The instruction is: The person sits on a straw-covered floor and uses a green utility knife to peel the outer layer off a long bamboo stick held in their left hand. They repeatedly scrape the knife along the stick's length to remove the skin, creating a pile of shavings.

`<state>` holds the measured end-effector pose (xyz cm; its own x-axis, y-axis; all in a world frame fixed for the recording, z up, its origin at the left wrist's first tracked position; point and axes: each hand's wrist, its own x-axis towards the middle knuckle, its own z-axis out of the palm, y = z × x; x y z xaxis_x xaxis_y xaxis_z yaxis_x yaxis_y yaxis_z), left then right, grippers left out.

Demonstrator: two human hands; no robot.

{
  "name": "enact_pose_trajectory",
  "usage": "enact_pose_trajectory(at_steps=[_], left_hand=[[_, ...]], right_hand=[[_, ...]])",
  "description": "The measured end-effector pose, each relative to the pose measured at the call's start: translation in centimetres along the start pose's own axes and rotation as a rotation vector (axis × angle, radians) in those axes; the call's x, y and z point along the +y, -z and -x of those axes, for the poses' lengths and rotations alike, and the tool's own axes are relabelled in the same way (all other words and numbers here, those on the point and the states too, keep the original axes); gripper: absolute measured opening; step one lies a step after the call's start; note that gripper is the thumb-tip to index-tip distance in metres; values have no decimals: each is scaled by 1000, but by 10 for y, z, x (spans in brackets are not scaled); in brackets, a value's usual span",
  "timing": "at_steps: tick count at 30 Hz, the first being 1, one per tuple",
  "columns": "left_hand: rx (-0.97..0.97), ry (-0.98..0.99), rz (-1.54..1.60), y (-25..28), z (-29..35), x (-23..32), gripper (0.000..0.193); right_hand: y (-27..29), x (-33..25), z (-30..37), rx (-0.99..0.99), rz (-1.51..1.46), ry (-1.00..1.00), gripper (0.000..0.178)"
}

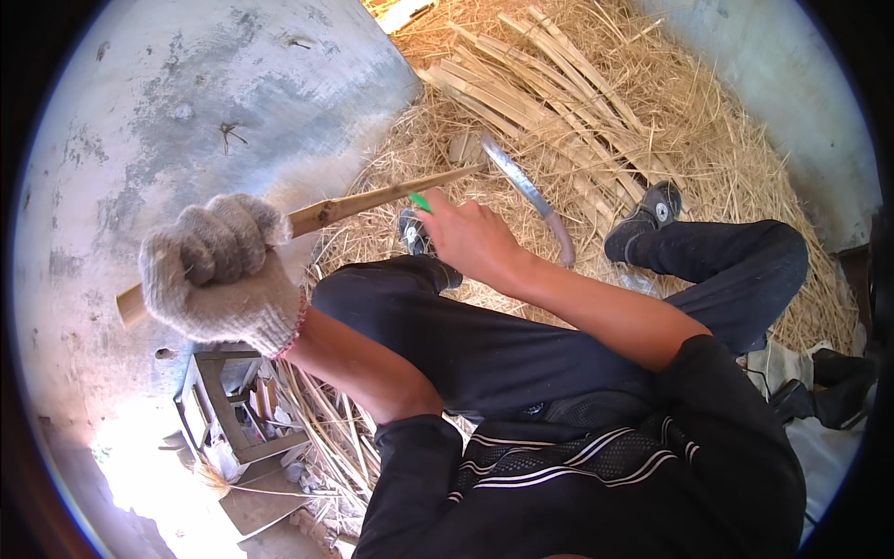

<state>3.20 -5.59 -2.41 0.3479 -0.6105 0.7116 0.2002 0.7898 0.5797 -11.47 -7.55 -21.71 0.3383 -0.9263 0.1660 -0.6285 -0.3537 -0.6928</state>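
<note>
left hand (219, 270): gloved, clenched round bamboo strip (346, 207) | strip: long axis running forward-right from that fist, beyond right hand (473, 244) | right hand: pinching green object (420, 201), strip contact unclear

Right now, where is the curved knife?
In the head view, the curved knife lies on the straw, right of upper centre, between the right hand and the pale split strips.
</note>
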Motion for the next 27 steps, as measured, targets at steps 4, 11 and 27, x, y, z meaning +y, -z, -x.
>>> enact_pose_trajectory(at_steps=[4,11,27], left_hand=[[-37,-54,27,-3,-7,0,41],[-57,9,31,6,-4,-1,38],[-593,56,215,26,-11,-4,26]], right_hand=[[-43,155,29,-241,401,-65,27],[24,19,7,-47,-225,-123,41],[18,0,10,-60,-66,-96,35]])
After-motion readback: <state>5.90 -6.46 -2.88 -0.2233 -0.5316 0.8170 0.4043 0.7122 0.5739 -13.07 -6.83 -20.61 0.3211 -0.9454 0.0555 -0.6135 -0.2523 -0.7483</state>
